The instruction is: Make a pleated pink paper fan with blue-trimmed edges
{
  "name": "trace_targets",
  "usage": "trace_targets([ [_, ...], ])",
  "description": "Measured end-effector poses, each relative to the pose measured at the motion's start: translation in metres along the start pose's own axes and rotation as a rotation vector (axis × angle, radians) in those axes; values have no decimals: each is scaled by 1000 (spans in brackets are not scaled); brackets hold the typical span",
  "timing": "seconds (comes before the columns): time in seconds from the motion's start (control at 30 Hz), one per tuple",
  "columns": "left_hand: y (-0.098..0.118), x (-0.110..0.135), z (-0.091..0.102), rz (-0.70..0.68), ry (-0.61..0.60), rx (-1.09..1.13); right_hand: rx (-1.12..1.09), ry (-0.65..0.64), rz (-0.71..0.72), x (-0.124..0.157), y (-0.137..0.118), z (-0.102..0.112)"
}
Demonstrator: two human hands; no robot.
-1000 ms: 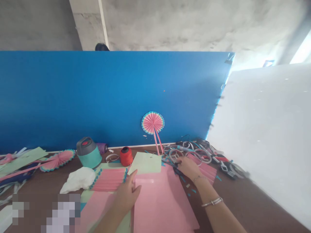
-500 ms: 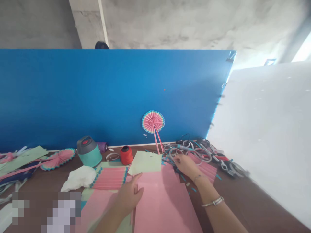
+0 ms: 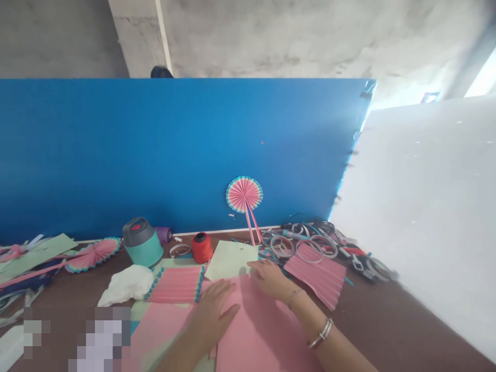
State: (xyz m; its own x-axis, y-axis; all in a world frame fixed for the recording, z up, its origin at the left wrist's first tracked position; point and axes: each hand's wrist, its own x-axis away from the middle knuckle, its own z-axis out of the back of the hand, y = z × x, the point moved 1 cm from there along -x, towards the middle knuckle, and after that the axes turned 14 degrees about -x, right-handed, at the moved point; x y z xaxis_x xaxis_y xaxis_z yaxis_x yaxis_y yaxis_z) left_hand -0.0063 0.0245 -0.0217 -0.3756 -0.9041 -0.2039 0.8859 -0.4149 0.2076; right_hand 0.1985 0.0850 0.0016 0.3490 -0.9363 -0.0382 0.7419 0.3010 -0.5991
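Note:
A pink paper sheet (image 3: 263,330) lies on the brown table in front of me. My left hand (image 3: 213,312) rests flat on its left edge, fingers stretched out. At the sheet's far edge is my right hand (image 3: 269,276), its fingers laid flat on the paper and a bracelet on the wrist. A pale green sheet (image 3: 230,259) lies just beyond both hands. To the left sits a pleated pink paper (image 3: 176,285) with teal edging. A second pleated pink paper (image 3: 318,274) lies to the right of my right hand.
A blue partition (image 3: 155,155) closes the back, with a round paper fan (image 3: 244,195) leaning on it. A teal flask (image 3: 142,242), red thread spool (image 3: 201,247), white cloth (image 3: 126,283) and a pile of tape rings (image 3: 310,243) stand nearby. A white board (image 3: 426,206) walls the right.
My right hand left the tape rings and scraps at the right and came back left onto the pink sheet's far edge. My left hand slid slightly further onto the sheet.

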Motion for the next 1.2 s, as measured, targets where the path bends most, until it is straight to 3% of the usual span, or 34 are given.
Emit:
trace_targets([
  [0.2, 4, 1, 3, -10, 16, 0, 80, 45, -144, 4, -9, -4],
  [0.4, 6, 0, 9, 20, -57, 5, 5, 20, -15, -4, 0, -3],
  [0.57, 8, -1, 16, 21, -40, 38, 77, 206, -132, -5, 21, 12],
  [0.83, -1, 0, 1, -43, 36, -6, 237, 188, -205, -6, 33, 3],
  [1.2, 4, 0, 7, -69, 38, 5, 222, 283, -181, -10, 29, 0],
])
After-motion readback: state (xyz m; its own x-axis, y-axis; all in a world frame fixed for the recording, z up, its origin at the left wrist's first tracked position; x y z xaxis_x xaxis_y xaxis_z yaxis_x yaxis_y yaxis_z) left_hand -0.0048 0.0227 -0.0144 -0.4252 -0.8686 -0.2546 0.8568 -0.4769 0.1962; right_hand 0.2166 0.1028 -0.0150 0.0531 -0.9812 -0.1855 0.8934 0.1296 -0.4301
